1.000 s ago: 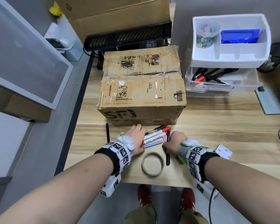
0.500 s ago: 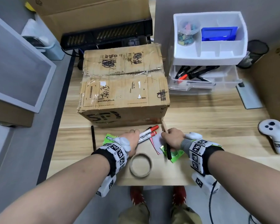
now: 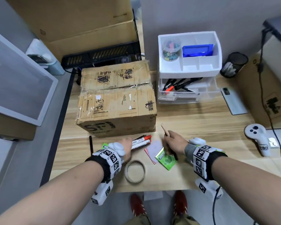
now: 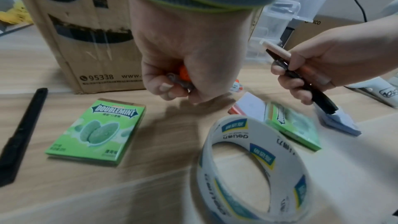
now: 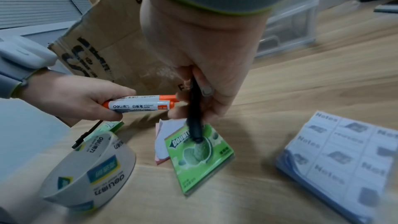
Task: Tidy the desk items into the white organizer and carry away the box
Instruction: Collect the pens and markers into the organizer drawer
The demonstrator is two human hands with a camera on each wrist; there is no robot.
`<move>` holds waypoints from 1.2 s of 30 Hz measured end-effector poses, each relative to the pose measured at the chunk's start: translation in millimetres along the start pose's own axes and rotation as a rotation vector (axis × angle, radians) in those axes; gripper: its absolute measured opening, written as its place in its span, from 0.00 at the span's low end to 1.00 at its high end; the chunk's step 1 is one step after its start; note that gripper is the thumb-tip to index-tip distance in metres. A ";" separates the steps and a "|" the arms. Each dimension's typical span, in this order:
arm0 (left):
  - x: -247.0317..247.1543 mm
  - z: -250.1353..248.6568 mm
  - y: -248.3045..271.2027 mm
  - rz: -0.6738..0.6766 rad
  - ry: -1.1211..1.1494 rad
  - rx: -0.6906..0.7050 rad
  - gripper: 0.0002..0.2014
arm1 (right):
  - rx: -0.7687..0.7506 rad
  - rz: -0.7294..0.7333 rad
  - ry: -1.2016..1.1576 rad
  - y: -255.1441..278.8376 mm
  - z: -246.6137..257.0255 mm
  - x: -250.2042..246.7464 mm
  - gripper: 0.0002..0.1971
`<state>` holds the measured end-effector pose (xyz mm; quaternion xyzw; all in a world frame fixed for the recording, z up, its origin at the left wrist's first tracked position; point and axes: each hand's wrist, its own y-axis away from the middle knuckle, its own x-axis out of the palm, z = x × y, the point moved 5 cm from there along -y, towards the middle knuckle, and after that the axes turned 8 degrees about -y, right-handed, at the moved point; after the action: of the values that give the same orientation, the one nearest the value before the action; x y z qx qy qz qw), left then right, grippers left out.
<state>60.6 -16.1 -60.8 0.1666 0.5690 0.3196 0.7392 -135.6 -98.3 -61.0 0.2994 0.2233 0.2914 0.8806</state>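
The cardboard box [image 3: 117, 98] stands on the desk left of the white organizer [image 3: 189, 52], whose clear drawer [image 3: 185, 93] holds pens. My left hand [image 3: 126, 147] grips a bundle of whiteboard markers [image 5: 140, 104] with orange caps [image 3: 147, 138], just above the desk in front of the box. My right hand [image 3: 173, 142] grips a black pen [image 5: 193, 117] together with a wooden pencil [image 3: 165, 129]. On the desk lie a roll of tape [image 3: 135, 170], two green gum packs [image 4: 96, 130] [image 5: 198, 154], a pink and white note pad [image 3: 152, 149] and a blue notes pad [image 5: 340, 159].
A loose black pen [image 3: 91, 144] lies left of my left hand. A white controller [image 3: 258, 138], a phone [image 3: 234, 101], a mesh pen cup [image 3: 234, 64] and another carton [image 3: 269, 93] fill the right side. The desk's front edge runs just behind the tape.
Both hands have lifted off the desk with their pens, my left with the markers and my right with the black pen and pencil. The gum packs and note pad beneath are now uncovered.
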 end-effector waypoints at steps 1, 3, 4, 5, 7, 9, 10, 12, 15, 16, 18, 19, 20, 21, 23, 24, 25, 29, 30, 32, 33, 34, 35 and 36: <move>-4.2 2.7 5.7 0.015 -0.010 -0.017 0.15 | -0.054 -0.032 0.037 2.9 8.0 -8.6 0.06; -10.8 2.7 14.2 0.037 -0.007 -0.025 0.16 | -0.134 -0.060 0.106 8.0 24.3 -21.3 0.07; -19.6 1.0 18.7 0.019 0.034 -0.020 0.15 | -0.169 -0.076 0.131 13.7 36.4 -30.7 0.08; -32.6 -1.8 22.9 -0.001 0.074 -0.006 0.15 | -0.212 -0.094 0.162 19.2 51.4 -41.3 0.09; -56.1 -11.4 32.8 -0.016 0.084 0.034 0.14 | -0.293 -0.147 0.223 26.4 75.1 -57.7 0.13; -89.2 -23.9 43.3 -0.042 0.083 0.114 0.14 | -0.389 -0.208 0.233 36.8 104.8 -80.5 0.15; -104.0 -33.1 47.7 -0.046 0.090 0.168 0.15 | -0.420 -0.233 0.231 38.6 115.9 -89.1 0.17; -136.3 -49.0 55.7 -0.068 0.105 0.243 0.13 | -0.444 -0.303 0.231 45.3 136.4 -112.8 0.19; -180.3 -69.0 61.7 -0.127 0.119 0.267 0.11 | -0.501 -0.381 0.216 49.0 160.2 -143.9 0.23; -198.6 -75.4 62.0 -0.158 0.125 0.269 0.11 | -0.515 -0.411 0.213 52.9 167.9 -156.3 0.24; -233.4 -83.5 60.8 -0.221 0.126 0.300 0.11 | -0.555 -0.437 0.236 55.9 181.6 -174.5 0.24; -248.1 -83.5 56.3 -0.256 0.110 0.314 0.11 | -0.573 -0.452 0.272 56.5 188.3 -181.1 0.23; -265.5 -84.9 48.4 -0.291 0.088 0.310 0.11 | -0.578 -0.485 0.304 57.6 194.2 -192.0 0.22; -278.9 -81.5 39.0 -0.323 0.071 0.293 0.10 | -0.599 -0.520 0.333 59.8 199.5 -198.3 0.21; -301.1 -73.1 23.9 -0.382 0.039 0.242 0.09 | -0.673 -0.588 0.377 61.4 205.9 -210.4 0.22; -310.1 -73.8 13.2 -0.395 0.031 0.215 0.11 | -0.675 -0.611 0.383 59.8 204.3 -219.5 0.22; -314.9 -70.8 5.5 -0.392 0.017 0.193 0.13 | -0.671 -0.620 0.389 58.4 203.8 -223.3 0.23; -320.2 -62.3 -11.3 -0.316 -0.093 0.193 0.16 | -0.729 -0.591 0.345 47.4 198.5 -221.6 0.27; -319.4 -64.7 -15.0 -0.296 -0.110 0.218 0.17 | -0.736 -0.574 0.322 40.9 194.3 -222.0 0.29; -317.0 -67.4 -18.0 -0.264 -0.138 0.250 0.20 | -0.745 -0.544 0.301 32.8 188.1 -221.8 0.30; -313.5 -70.7 -21.9 -0.252 -0.137 0.259 0.20 | -0.740 -0.525 0.311 27.1 183.3 -221.6 0.29; -310.7 -72.2 -25.1 -0.253 -0.127 0.259 0.20 | -0.736 -0.518 0.333 24.8 180.9 -220.7 0.28; -309.1 -72.3 -26.9 -0.264 -0.110 0.250 0.20 | -0.730 -0.518 0.364 23.7 178.6 -219.5 0.28; -306.8 -72.9 -29.2 -0.274 -0.088 0.235 0.20 | -0.728 -0.519 0.409 20.8 175.8 -218.0 0.26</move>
<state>-45.7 -249.4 125.1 0.1867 0.5867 0.1398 0.7755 -202.8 -295.6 127.1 -0.1568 0.3425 0.1744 0.9098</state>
